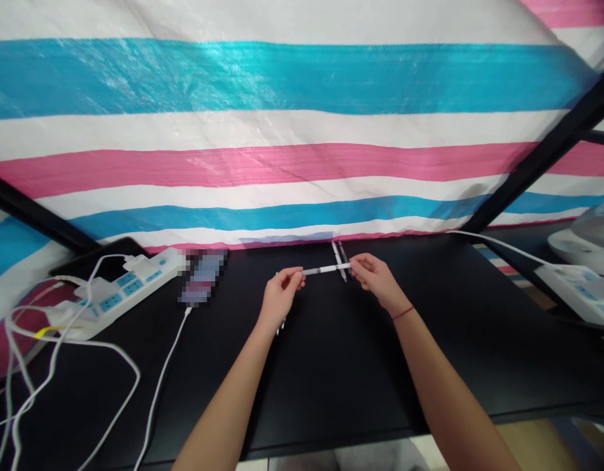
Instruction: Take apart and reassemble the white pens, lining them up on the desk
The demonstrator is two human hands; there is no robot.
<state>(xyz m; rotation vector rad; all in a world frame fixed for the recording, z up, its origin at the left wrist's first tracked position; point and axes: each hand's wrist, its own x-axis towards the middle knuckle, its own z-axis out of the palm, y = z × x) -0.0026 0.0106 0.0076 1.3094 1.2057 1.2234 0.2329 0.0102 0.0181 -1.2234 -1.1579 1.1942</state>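
Between my two hands a slim pen [326, 269], white toward the right and clear toward the left, is held level above the black table. Finger and thumb of my left hand [281, 294] pinch its left end. At its right end my right hand [378, 280] pinches it the same way. Just behind the held pen, a white pen [337, 254] and a darker pen [342, 252] lie side by side on the table. Under my left hand, part of another pen [281, 326] shows; the rest of it is hidden.
A white power strip [130, 291] with plugs and tangled white cables lies at the left. Beside it is a phone [202, 278] on a charging cable [162, 379]. Another power strip [584, 288] sits at the right. A striped sheet [302, 163] hangs behind the black table [341, 386].
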